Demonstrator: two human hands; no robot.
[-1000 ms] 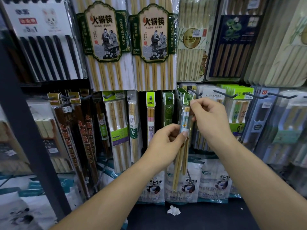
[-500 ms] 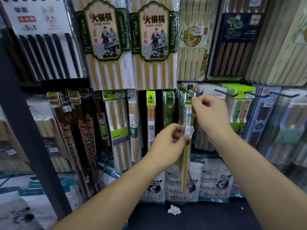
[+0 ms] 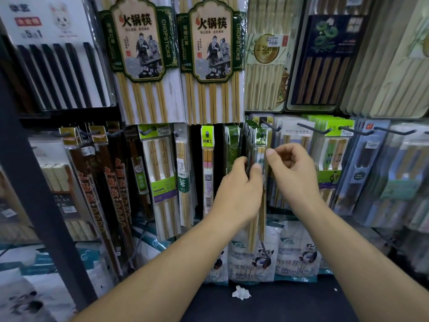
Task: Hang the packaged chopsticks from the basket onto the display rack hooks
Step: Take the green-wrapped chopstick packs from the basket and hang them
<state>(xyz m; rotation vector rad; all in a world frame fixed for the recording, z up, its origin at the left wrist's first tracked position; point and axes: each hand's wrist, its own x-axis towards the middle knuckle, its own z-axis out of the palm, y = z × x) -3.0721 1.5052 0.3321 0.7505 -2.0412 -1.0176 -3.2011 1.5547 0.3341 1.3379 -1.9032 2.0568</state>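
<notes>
We are seeing the left thumb [image 3: 256, 167] pressing on the front of a packet of chopsticks [image 3: 260, 149] while the other left fingers are wrapping round behind it, so the left hand [image 3: 239, 189] is pinching the packet a little below its green header. The right thumb tip [image 3: 269, 152] is touching the packet's right edge. The rest of the right hand [image 3: 294, 173] is curling loosely beside it, and we cannot tell whether it is actually gripping anything.

The packet is hanging upright at the front of a row of matching green packets [image 3: 249, 133], with its pale sticks running down behind the left hand. Its header is sitting just below a dark hook [image 3: 270, 126]; whether the hook is passing through the hole, we cannot tell.

Moving outward, we are finding a narrow packet with a pink band [image 3: 207, 168] hanging to the left. Two large hot-pot chopstick packs [image 3: 141, 54] are hanging above. Below the hands, bags printed with pandas [image 3: 262, 256] are standing in a row, and a crumpled white scrap [image 3: 241, 292] is lying on the dark shelf [image 3: 290, 305] in front of them.
</notes>
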